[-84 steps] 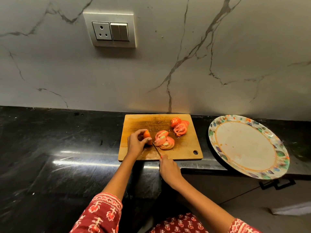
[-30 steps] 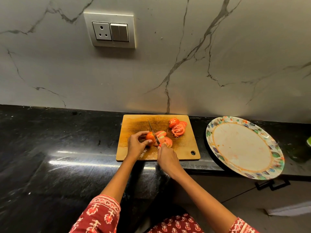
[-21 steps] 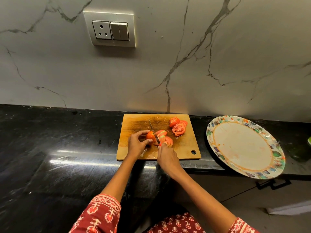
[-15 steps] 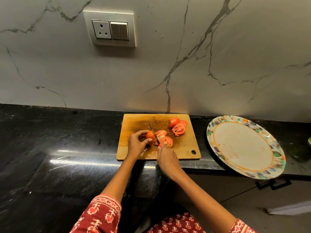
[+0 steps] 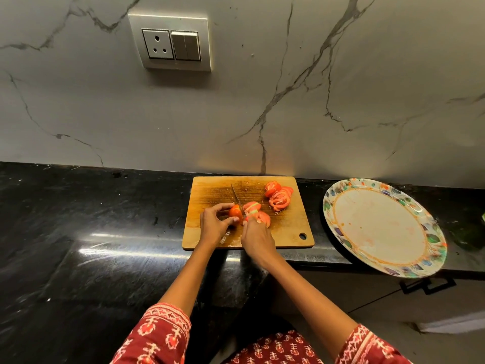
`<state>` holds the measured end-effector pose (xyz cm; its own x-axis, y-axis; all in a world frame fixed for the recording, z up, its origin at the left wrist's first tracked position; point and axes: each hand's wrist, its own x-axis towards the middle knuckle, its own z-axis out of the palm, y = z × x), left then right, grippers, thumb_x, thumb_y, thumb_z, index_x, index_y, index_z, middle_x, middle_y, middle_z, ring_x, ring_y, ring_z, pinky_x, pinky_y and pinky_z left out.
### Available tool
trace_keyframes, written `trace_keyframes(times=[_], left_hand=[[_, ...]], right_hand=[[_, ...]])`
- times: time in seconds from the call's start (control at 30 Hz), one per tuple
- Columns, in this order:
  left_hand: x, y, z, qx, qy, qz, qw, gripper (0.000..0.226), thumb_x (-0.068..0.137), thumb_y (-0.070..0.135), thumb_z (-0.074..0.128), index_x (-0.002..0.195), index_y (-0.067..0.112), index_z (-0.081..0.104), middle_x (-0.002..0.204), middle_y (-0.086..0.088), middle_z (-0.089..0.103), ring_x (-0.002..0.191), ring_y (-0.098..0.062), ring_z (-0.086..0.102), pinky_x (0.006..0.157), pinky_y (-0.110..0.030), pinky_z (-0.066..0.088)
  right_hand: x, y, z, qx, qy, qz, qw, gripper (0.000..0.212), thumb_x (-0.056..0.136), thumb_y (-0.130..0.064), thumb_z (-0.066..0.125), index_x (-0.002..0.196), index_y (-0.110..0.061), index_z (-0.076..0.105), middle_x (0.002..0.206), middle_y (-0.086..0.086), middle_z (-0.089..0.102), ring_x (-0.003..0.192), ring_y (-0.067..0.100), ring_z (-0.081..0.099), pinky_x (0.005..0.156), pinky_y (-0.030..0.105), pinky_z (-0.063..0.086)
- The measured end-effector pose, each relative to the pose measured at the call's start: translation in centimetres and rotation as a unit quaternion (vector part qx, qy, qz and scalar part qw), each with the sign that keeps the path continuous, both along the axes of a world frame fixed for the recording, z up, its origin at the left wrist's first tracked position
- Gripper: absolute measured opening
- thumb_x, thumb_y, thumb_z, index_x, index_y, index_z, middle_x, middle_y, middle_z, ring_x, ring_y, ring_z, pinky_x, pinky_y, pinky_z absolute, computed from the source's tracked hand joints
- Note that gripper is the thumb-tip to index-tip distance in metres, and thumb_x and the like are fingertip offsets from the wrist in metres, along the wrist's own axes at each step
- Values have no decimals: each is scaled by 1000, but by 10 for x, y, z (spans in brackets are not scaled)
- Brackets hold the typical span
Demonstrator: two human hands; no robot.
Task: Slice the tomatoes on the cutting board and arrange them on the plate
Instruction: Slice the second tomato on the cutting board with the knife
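My left hand (image 5: 214, 223) pinches the tomato end piece (image 5: 235, 212), fingers (image 5: 223, 206) curled over its top, thumb at its near side. My right hand (image 5: 256, 235) grips the knife (image 5: 238, 199) handle, fingers wrapped. Blade's long axis runs away from me, tip pointing toward the wall and slightly left, edge down into the tomato just right of my left fingertips. Tomato piece: red-orange, glossy, rounded cap. Cut slices (image 5: 258, 214) lie touching the blade's right side, pale pink faces up; I can't count them. Second slice pile (image 5: 278, 197) sits farther right and beyond, fanned, count unclear. One wooden cutting board (image 5: 288, 232) on the black surface (image 5: 91, 232). One floral-rimmed plate (image 5: 338, 195) well right of my right hand.
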<state>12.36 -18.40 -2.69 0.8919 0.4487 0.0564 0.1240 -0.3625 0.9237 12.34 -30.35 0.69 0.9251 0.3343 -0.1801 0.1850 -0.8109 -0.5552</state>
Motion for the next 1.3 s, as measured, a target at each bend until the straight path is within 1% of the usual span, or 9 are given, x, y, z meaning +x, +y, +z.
trace_keyframes(times=[0.17, 0.4, 0.57, 0.67, 0.8, 0.9, 1.03, 1.17, 1.3], left_hand=[[0, 2, 1, 3, -1, 3, 1000, 38, 68, 2, 77, 104, 4, 67, 104, -10, 68, 94, -13, 61, 81, -17, 46], [0, 3, -1, -7, 1, 15, 1000, 37, 69, 1, 76, 104, 4, 68, 104, -10, 68, 94, -12, 60, 76, -9, 42], [-2, 7, -1, -12, 1, 29, 999, 37, 69, 2, 76, 104, 3, 67, 104, -11, 68, 94, -14, 60, 79, -15, 44], [-2, 7, 1, -4, 11, 36, 999, 36, 70, 2, 76, 105, 3, 67, 105, -11, 67, 94, -13, 58, 80, -16, 43], [-2, 7, 3, 6, 8, 32, 999, 33, 70, 0, 75, 103, 2, 68, 103, -11, 68, 92, -11, 57, 68, -2, 42], [0, 8, 4, 16, 8, 24, 1000, 32, 70, 0, 75, 101, 0, 68, 102, -13, 68, 91, -11, 56, 66, 4, 39], [0, 6, 4, 11, 8, 18, 1000, 31, 70, -1, 74, 101, 1, 68, 100, -8, 67, 90, -9, 56, 65, 3, 40], [-1, 1, 3, 17, -1, -9, 1000, 32, 67, -1, 76, 97, 4, 70, 96, -3, 67, 89, -9, 59, 69, 1, 42], [-2, -1, -1, 24, -16, -7, 1000, 31, 67, 0, 76, 97, 7, 70, 97, -6, 70, 92, -13, 63, 81, -14, 47]], right_hand=[[7, 6, -1, 7, 7, 8, 1000, 34, 102, -24, 28, 118, -2, 48, 111, 20, 59, 104, 36, 55, 71, 34, 37], [-10, -6, -10, 21, -15, 19, 999, 38, 102, -22, 28, 137, -9, 35, 105, 20, 62, 100, 37, 57, 68, 32, 34], [-7, 0, -6, 11, -8, 31, 999, 34, 103, -23, 26, 122, -3, 45, 108, 21, 60, 102, 38, 57, 72, 35, 37], [-4, 4, -8, -6, -17, 29, 999, 34, 103, -24, 26, 122, -4, 45, 108, 21, 61, 101, 38, 58, 73, 36, 41], [-4, 4, -14, -29, -45, 33, 998, 36, 103, -24, 26, 130, -3, 38, 107, 20, 62, 100, 36, 60, 70, 36, 41], [-6, 1, -12, -18, -33, 28, 999, 36, 103, -24, 27, 131, -4, 39, 110, 19, 62, 103, 36, 58, 70, 35, 38], [-10, -8, -9, -16, -20, 34, 999, 37, 102, -23, 27, 135, -8, 37, 113, 19, 60, 106, 36, 56, 73, 34, 38], [2, -9, -10, 4, -4, 29, 1000, 34, 102, -25, 28, 123, -5, 46, 109, 20, 59, 103, 38, 56, 72, 35, 38], [9, -8, -13, 22, 8, 35, 999, 33, 102, -25, 28, 118, -4, 48, 104, 21, 60, 97, 38, 57, 71, 37, 42]])
